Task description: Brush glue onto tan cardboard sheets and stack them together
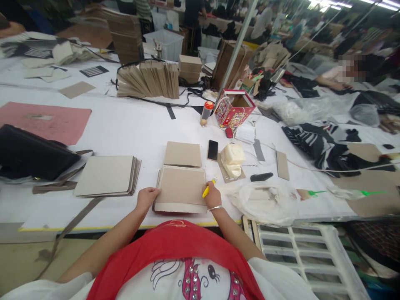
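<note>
In front of my body lies a stack of tan cardboard sheets (183, 185) with a paler strip along its near edge. My left hand (148, 198) pinches the left edge of the stack. My right hand (213, 196) rests at the right edge, closed around a slim yellow tool (205, 191) with a pale end; its exact kind is unclear. Another tan cardboard piece (183, 154) lies just beyond the stack. To the left sits a pile of grey-beige boards (104, 175). A black phone (213, 150) lies to the upper right.
Right of the stack are a cream block-shaped object (233, 158), a crumpled plastic bag (265, 202) and a dark curved handle-like piece (261, 177). A red-lidded bottle (206, 112) and red gift bag (234, 110) stand behind. A black bag (34, 154) lies left; a co-worker sits far right.
</note>
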`<state>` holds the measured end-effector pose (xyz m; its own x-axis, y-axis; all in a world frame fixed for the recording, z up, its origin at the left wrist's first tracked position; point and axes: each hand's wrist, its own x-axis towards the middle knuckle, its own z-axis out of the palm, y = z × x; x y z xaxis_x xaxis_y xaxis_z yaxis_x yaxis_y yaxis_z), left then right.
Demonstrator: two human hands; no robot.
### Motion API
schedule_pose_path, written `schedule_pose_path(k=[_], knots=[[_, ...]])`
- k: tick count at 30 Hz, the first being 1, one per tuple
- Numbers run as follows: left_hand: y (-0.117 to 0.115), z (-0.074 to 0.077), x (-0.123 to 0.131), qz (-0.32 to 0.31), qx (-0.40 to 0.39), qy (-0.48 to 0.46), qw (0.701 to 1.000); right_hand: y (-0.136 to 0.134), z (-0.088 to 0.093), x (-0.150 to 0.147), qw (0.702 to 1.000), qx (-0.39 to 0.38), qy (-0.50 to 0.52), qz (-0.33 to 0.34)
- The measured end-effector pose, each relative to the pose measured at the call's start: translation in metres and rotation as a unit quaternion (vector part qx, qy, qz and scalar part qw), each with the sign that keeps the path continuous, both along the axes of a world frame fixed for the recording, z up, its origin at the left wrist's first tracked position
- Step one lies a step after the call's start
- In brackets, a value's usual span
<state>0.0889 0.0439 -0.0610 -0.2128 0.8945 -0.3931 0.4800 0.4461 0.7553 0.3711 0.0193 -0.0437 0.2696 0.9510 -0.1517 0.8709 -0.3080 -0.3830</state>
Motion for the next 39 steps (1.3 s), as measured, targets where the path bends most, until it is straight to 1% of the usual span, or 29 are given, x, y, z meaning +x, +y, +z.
schedule_pose_path(k=[3,7,9,12,15,18,20,21,23,24,26,28,29,31,32,34,35,36,37,39], knots=[[0.002,0.0,-0.001,-0.009,0.004,0.023,1.0,0.002,0.0,0.0,1.0,-0.012,-0.014,0.022],[0.003,0.011,-0.006,-0.057,-0.003,0.034,0.998,0.003,-0.001,-0.001,0.997,-0.03,-0.039,0.053],[0.004,0.016,-0.009,-0.053,-0.007,0.042,0.998,0.005,-0.003,-0.002,0.996,-0.033,-0.061,0.063],[0.007,0.019,-0.013,-0.043,-0.013,0.055,0.997,0.008,-0.002,-0.003,0.991,-0.05,-0.089,0.082],[0.011,0.02,-0.014,-0.06,-0.017,0.059,0.996,0.007,0.003,-0.007,0.985,-0.076,-0.114,0.1],[0.016,0.021,-0.013,-0.089,-0.022,0.06,0.994,0.006,0.008,-0.011,0.977,-0.088,-0.152,0.118],[0.019,0.022,-0.013,-0.12,-0.022,0.069,0.99,0.007,0.012,-0.012,0.973,-0.087,-0.175,0.124],[0.019,0.023,-0.013,-0.145,-0.018,0.087,0.985,0.008,0.014,-0.011,0.972,-0.084,-0.184,0.122],[0.018,0.024,-0.013,-0.2,0.009,0.154,0.967,0.011,0.022,-0.007,0.973,-0.069,-0.189,0.111],[0.017,0.024,-0.013,-0.224,0.039,0.195,0.954,0.012,0.028,-0.003,0.976,-0.054,-0.182,0.107],[0.013,0.023,-0.011,-0.254,0.125,0.258,0.924,0.016,0.039,0.006,0.984,-0.003,-0.151,0.096],[0.009,0.022,-0.006,-0.283,0.223,0.279,0.89,0.021,0.051,0.016,0.991,0.078,-0.086,0.067],[0.008,0.021,-0.002,-0.304,0.265,0.276,0.873,0.025,0.057,0.019,0.991,0.121,-0.039,0.048],[0.004,0.02,0.009,-0.354,0.327,0.252,0.839,0.032,0.064,0.022,0.978,0.192,0.074,0.012],[0.002,0.02,0.016,-0.381,0.347,0.236,0.824,0.036,0.066,0.021,0.968,0.213,0.132,0.002],[-0.003,0.02,0.028,-0.425,0.367,0.21,0.8,0.04,0.066,0.015,0.949,0.228,0.219,-0.004],[-0.007,0.02,0.031,-0.435,0.369,0.204,0.796,0.039,0.065,0.011,0.943,0.227,0.244,0.001],[-0.01,0.019,0.032,-0.432,0.369,0.202,0.798,0.036,0.061,0.007,0.941,0.224,0.254,0.012],[-0.014,0.017,0.031,-0.414,0.368,0.203,0.807,0.031,0.057,0.004,0.943,0.219,0.25,0.029],[-0.023,0.011,0.021,-0.351,0.364,0.209,0.837,0.016,0.044,-0.001,0.954,0.212,0.198,0.07]])
